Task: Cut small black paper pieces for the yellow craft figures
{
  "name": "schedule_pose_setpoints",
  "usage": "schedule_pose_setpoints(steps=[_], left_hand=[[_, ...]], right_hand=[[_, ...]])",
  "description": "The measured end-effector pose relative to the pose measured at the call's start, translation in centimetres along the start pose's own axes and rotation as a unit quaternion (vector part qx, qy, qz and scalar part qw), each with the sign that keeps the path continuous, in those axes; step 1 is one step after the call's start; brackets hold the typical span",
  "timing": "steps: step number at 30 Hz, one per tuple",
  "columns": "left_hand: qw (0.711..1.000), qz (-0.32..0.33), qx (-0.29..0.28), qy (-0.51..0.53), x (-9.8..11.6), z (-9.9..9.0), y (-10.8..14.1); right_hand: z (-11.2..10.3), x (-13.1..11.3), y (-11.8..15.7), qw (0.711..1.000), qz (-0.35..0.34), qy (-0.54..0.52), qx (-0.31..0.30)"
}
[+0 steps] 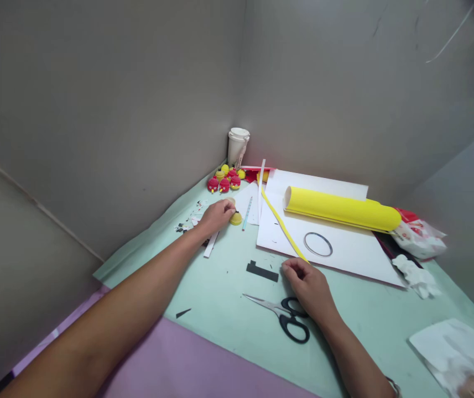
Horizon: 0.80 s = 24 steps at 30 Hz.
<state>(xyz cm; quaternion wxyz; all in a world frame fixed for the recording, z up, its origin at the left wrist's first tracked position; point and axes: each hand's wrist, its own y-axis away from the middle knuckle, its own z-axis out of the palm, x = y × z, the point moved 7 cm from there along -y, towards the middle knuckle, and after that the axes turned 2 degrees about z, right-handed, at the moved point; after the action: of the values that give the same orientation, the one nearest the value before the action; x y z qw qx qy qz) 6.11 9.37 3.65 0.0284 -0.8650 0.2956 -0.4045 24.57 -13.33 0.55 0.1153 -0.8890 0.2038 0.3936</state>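
Observation:
My left hand (219,214) reaches to the back of the table with its fingers pinched together. Its fingertips are beside a small yellow round figure (235,219) with a dark top; whether they grip anything is hidden. A pale round item (230,200) shows just behind them. Nearer to me, my right hand (310,283) rests with curled fingers, thumb and forefinger together; anything between them is too small to make out. Left of it lies a black paper piece (262,272). Scissors (276,307) with black handles lie below it, and a yellow strip (284,229) ends at its knuckles.
Several red and yellow round figures (224,181) cluster near a white lidded cup (237,146). A yellow roll (340,209) and a grey ring (318,244) lie on white sheets (344,265). A pencil (247,213), paper scraps (185,225) and crumpled tissue (417,276) surround the hands.

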Motion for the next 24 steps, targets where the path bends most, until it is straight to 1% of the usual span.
schedule_pose_setpoints(steps=[6,17,24], left_hand=[[1.0,-0.003,-0.001,-0.002,0.02,-0.06,-0.03],[1.0,-0.01,-0.006,-0.006,0.15,-0.09,0.07],[1.0,-0.017,-0.009,-0.008,0.15,-0.07,0.07]], right_hand=[[0.07,0.17,0.01,1.0,0.009,0.0,0.0],[0.03,-0.07,0.0,1.0,0.001,0.002,-0.003],[-0.09,-0.13,0.0,1.0,-0.01,-0.002,0.008]])
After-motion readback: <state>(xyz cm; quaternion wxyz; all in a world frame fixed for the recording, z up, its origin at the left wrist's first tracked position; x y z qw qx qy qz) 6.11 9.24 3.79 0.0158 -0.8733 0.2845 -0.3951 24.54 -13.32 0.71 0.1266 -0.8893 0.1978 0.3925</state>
